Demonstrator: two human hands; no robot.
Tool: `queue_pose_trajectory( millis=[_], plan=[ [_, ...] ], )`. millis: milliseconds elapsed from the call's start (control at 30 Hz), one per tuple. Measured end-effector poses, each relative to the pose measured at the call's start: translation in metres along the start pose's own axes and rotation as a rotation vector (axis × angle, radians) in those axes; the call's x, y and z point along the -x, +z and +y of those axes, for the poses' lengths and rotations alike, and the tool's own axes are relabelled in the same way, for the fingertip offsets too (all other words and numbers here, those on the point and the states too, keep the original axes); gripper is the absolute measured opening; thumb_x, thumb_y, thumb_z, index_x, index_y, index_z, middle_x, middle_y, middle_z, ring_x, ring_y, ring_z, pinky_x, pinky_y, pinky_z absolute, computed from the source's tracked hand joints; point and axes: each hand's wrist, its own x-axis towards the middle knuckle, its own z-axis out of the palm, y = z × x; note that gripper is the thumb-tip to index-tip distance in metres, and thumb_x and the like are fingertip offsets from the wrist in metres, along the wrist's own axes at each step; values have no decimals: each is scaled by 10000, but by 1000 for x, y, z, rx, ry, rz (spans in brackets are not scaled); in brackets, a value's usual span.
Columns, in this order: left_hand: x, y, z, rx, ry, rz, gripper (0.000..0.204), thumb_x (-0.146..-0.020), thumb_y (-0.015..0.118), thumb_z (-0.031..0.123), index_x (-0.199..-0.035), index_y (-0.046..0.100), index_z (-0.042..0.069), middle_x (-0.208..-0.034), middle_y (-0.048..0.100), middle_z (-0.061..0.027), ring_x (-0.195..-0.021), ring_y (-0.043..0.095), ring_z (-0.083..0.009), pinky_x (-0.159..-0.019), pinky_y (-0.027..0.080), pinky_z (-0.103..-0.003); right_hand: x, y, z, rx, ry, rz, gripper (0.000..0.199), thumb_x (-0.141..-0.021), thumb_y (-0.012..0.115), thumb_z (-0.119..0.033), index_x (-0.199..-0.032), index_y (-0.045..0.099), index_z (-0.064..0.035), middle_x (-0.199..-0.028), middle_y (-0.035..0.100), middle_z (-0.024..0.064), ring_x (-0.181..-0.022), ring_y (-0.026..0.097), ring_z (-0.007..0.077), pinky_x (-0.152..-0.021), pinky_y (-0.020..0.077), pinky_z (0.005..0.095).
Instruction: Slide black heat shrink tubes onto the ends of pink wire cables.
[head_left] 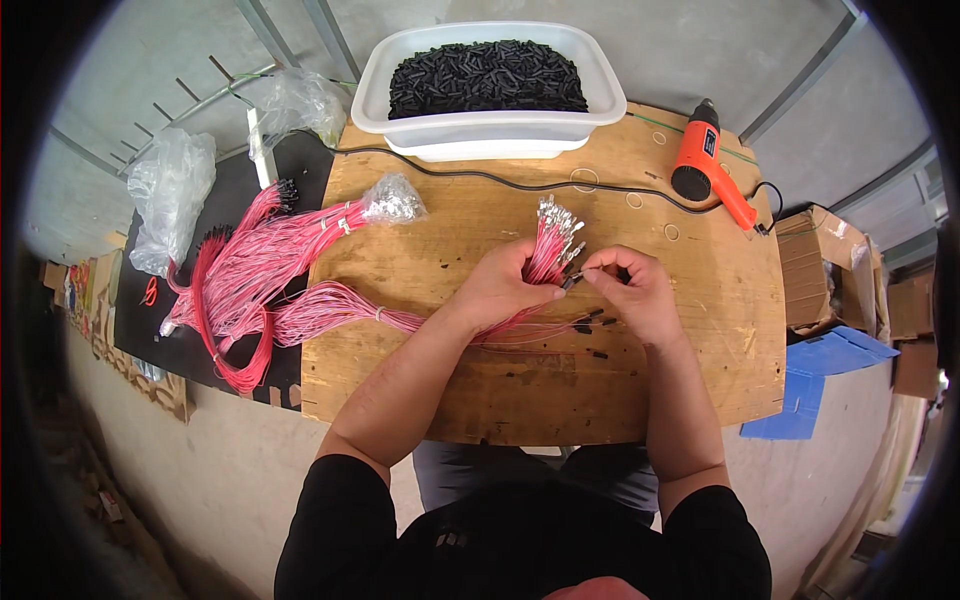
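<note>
My left hand (502, 285) is closed round a bundle of pink-red wires (548, 258), whose silvery metal terminals (557, 225) fan out above the fingers. Close by on the right, my right hand (634, 288) pinches at a small black sleeve (572, 281) by the left thumb tip, at the end of a wire. Below the hands, several wires tipped with black sleeves (598, 354) lie on the wooden table (480, 400). The rest of the bundle (340, 310) trails left under my left forearm.
A white tub (480, 125) full of small black sleeves (490, 80) stands at the back. An orange heat gun (705, 160) lies far right, its black cord (520, 187) crossing the table. More pink wire bundles (250, 265), plastic bags (175, 200) and red-handled scissors (150, 291) are on the left.
</note>
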Motion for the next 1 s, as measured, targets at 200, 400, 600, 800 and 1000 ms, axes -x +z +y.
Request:
queue_pose_trajectory(
  millis=[200,400,600,800,1000],
  plan=[
    [1,0,2,53,44,3,287,-791,804,84,-1026,651,24,-865,668,-9,-785,588,-78,-733,500,-268,2,5,-8,-230,184,-21,161,-903,716,-60,-1057,716,-11,-815,595,-56,-733,483,28,-649,400,200],
    [-1,-1,0,22,27,-21,297,-788,805,65,-1033,645,16,-868,670,-15,-792,605,-80,-730,514,-274,1,9,4,-219,191,-138,168,-873,739,-54,-1038,725,-23,-815,584,-59,-747,475,38,-659,393,205],
    [0,-2,0,77,22,-15,295,-786,805,50,-1030,644,17,-865,671,-19,-780,608,-81,-712,516,-274,0,9,5,-134,133,-151,93,-865,728,-31,-953,703,-43,-803,611,-49,-716,493,24,-642,397,189],
    [1,-2,7,33,29,-33,283,-795,800,49,-1028,642,22,-841,650,0,-763,591,-75,-702,504,-265,-1,10,9,-265,97,-80,91,-872,706,-14,-956,683,-40,-773,581,-65,-669,454,12,-591,355,184],
    [2,-2,6,81,32,-45,248,-821,764,8,-1031,634,22,-896,660,-5,-810,610,-82,-738,511,-252,0,11,9,-272,110,-91,80,-887,701,-14,-962,682,-36,-840,612,-52,-737,484,28,-660,388,191]
  ],
)
